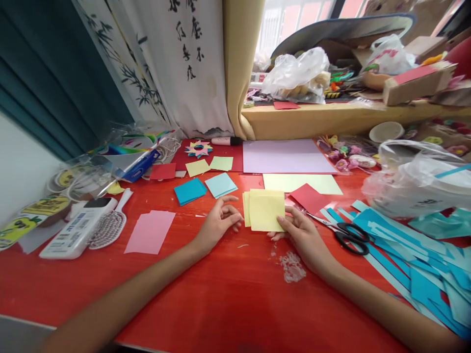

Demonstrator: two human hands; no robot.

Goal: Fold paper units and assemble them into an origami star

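Several yellow paper squares (265,211), slightly fanned, are pinched between the thumb and fingers of my right hand (300,235) above the red table. Just left of them is my left hand (222,219), its fingers loosely curled and apart, holding nothing. Beyond my left hand lie dark blue paper squares (190,191) and light blue squares (221,185). A pile of pink paper (150,232) rests to the left. Black-handled scissors (351,236) lie right of my right hand, their blades by a red paper square (308,197).
Blue paper strips (412,255) cover the table's right side, with a white plastic bag (408,181) behind. A hairbrush (110,225) and a white box-like device (79,228) lie left. At the back are a folded paper ring (198,149), lilac sheet (287,156) and pale yellow sheet (305,184).
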